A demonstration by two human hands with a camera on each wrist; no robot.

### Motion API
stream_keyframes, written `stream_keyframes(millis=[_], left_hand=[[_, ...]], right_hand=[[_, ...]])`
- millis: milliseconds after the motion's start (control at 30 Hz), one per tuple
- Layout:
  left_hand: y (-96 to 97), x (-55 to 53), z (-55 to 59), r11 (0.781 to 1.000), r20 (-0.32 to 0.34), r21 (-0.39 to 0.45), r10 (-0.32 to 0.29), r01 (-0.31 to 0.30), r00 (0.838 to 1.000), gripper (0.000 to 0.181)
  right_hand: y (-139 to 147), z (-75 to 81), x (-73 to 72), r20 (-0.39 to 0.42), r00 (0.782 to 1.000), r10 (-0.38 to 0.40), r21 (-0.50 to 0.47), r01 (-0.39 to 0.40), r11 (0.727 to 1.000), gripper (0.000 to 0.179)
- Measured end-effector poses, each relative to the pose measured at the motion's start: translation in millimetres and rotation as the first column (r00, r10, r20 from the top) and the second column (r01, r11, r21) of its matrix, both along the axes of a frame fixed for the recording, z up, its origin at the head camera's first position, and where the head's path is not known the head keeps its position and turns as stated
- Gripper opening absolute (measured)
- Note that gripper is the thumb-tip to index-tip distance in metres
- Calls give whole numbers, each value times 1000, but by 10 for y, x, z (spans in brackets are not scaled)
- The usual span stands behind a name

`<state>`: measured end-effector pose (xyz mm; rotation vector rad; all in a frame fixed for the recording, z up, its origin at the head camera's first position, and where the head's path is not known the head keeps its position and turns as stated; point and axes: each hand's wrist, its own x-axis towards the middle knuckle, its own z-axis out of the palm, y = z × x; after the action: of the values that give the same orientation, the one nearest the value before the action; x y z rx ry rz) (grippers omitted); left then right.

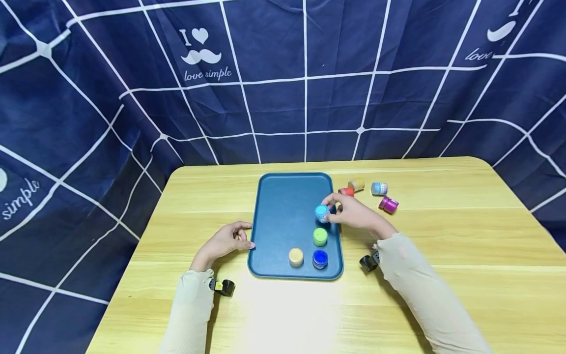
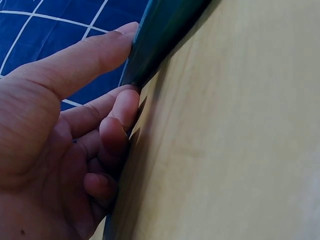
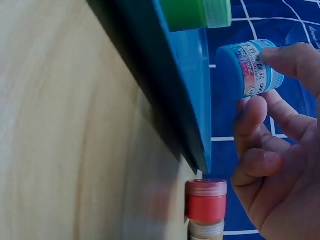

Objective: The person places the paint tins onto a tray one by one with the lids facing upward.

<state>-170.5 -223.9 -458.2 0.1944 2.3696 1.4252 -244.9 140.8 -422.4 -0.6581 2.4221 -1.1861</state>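
My right hand (image 1: 353,212) pinches a light blue paint jar (image 1: 322,213) between thumb and fingers, over the right side of the blue tray (image 1: 283,206). In the right wrist view the printed label of the light blue jar (image 3: 252,70) shows. A green jar (image 1: 320,237), a dark blue jar (image 1: 320,259) and a cream-yellow jar (image 1: 296,257) stand on the tray's near part. My left hand (image 1: 225,241) is at the tray's left rim. Seen from the left wrist, its thumb and index fingertips touch the tray edge (image 2: 155,40), the other fingers bent below.
Right of the tray, a red jar (image 1: 346,191) lies partly behind my right hand, beside a yellow jar (image 1: 356,185). Farther right are a pale blue jar (image 1: 379,189) and a purple jar (image 1: 388,204). A dark blue gridded cloth (image 1: 274,113) hangs behind the wooden table (image 1: 442,226).
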Motion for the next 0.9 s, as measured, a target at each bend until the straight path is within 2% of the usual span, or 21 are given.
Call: stream_keyframes(millis=[133,333,400,500,667,900], left_hand=[[17,19,32,1000,4,-2,2,-2,1000,61],[93,88,242,1000,11,2,-3,3,1000,56],[104,97,277,1000,12,6,-6,5,1000,56],[82,80,222,1000,8,6,-3,3,1000,57],[14,18,43,1000,0,3,9,-9,1000,61],[-13,-1,-8,1000,1,19,3,-4,1000,63]], right_hand=[[-17,-38,-13,2,1000,3,26,-3,1000,34],[-42,-95,-46,-12,1000,3,65,-2,998,34],[-52,-112,-54,0,1000,3,67,-3,998,33],[-72,-122,-54,23,1000,13,61,-14,998,32],[-87,-125,-45,29,999,25,60,-27,998,32],[-78,-105,-29,25,1000,19,87,-21,996,34]])
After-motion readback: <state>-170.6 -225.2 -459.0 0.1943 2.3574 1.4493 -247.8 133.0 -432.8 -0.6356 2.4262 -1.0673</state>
